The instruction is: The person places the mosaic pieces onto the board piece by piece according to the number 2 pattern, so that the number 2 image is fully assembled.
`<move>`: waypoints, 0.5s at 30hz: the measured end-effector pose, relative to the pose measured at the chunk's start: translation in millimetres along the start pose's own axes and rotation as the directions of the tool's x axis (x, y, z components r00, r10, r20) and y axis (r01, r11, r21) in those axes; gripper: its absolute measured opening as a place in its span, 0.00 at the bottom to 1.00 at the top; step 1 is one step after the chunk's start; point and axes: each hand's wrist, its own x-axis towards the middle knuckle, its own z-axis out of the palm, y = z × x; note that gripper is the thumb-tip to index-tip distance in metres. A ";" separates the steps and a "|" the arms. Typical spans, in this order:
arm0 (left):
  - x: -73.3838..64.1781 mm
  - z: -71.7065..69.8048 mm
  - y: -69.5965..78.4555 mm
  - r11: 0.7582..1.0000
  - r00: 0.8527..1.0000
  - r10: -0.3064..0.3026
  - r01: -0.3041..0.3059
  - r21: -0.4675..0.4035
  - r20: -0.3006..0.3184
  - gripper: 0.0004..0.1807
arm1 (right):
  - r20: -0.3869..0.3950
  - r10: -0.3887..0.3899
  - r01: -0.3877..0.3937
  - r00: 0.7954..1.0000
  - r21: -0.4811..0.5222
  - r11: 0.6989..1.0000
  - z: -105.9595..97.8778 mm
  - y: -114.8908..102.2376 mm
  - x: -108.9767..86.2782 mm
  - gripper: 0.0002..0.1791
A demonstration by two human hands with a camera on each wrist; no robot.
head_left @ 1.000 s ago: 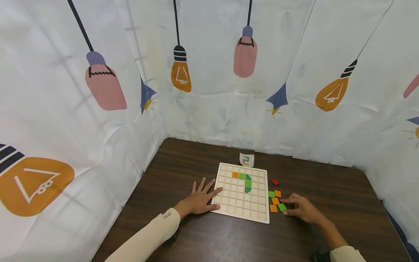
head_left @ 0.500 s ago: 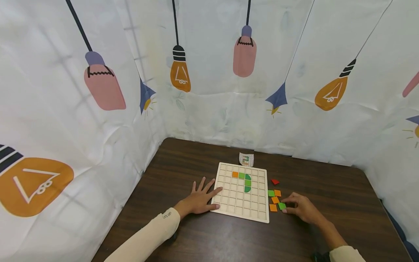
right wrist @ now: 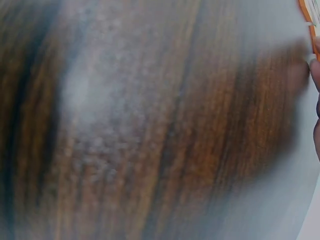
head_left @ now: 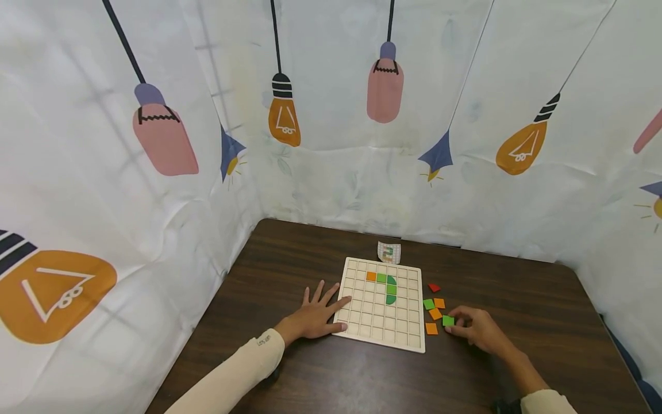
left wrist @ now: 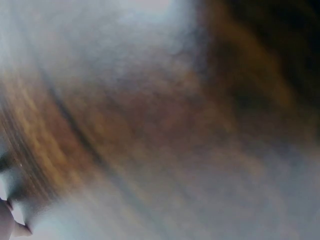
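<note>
Left hand (head_left: 312, 319): fingers spread, over left edge of white grid board (head_left: 372, 330). Right hand (head_left: 478, 328): thumb and fingers pinch green tile (head_left: 447, 321), right of board, near the loose pieces. Those: 1 loose green tile (head_left: 428, 303), 3 orange tiles (head_left: 431, 329), 1 red piece (head_left: 434, 287) farther back. In the grid: 1 orange square (head_left: 371, 276), 2 green squares (head_left: 391, 290), 2 dark green rounded pieces (head_left: 391, 300). Printed card (head_left: 389, 253) just behind board, on dark wooden table (head_left: 310, 374). Both wrist views mostly blurred wood grain.
</note>
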 end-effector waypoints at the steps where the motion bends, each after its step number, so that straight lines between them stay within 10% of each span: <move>1: 0.1 0.3 -0.1 1.000 1.000 -0.001 0.001 -0.002 0.000 0.40 | -0.002 0.011 -0.011 1.000 0.005 1.000 -1.0 -1.0 0.0 0.18; 15: -0.3 1.1 -0.5 1.000 1.000 0.001 -0.001 -0.008 -0.011 0.40 | -0.053 0.022 -0.018 0.998 0.079 0.997 1.3 -11.4 2.4 0.21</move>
